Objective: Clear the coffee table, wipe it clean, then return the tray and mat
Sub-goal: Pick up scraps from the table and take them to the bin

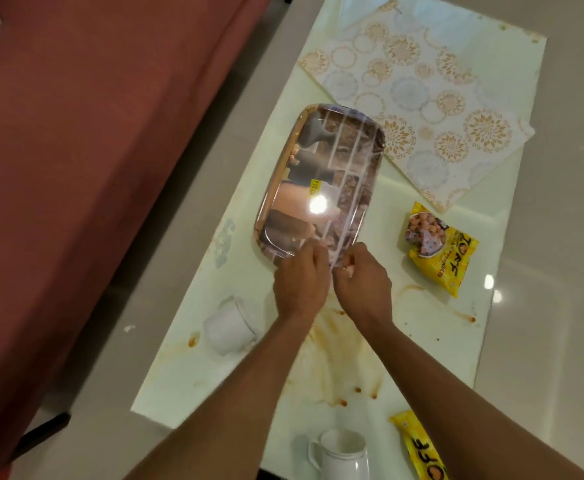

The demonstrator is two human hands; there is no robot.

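Nearest, a white mug (341, 453) stands upright beside a yellow snack packet (418, 448) at the table (439, 344) edge. Beyond brown stains (335, 344), both hands meet at the tray (321, 181) near end: left hand (301, 275) and right hand (363, 278) curl their fingers on its rim. Another cup (228, 327) lies tipped at left, a second packet (439, 247) at right, the patterned mat (418, 98) farther off, touching the tray.

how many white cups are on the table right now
2. One white plastic cup lies tipped over near the table's left edge; one white handled cup stands upright at the near edge, partly cut off. Others may sit out of frame.
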